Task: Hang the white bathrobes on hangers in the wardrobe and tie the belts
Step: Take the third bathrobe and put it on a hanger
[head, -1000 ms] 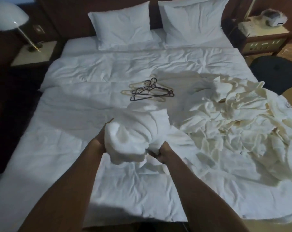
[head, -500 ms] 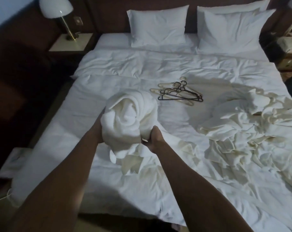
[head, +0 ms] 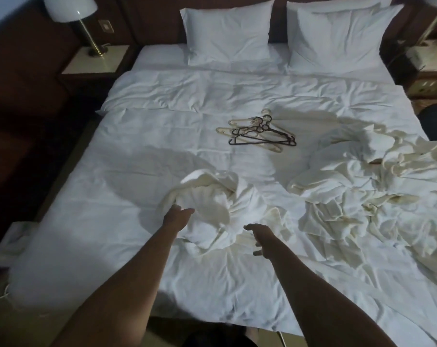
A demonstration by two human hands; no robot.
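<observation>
well, a crumpled bathrobe [head: 212, 204] lies on the bed [head: 112, 234], its long axis running from ten toward four o'clock, collar and belt lost in folds, while the left hand [head: 178, 216] and right hand [head: 260, 237] hover beside it with loose fingers, holding nothing.

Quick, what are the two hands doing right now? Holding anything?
Left hand: open, fingers straight, touching the bunched bathrobe on the bed.
Right hand: open, fingers loosely curled, holding nothing.

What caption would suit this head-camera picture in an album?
Both open hands, left and right, hover over a crumpled bathrobe on the bed, hangers beyond.
</observation>
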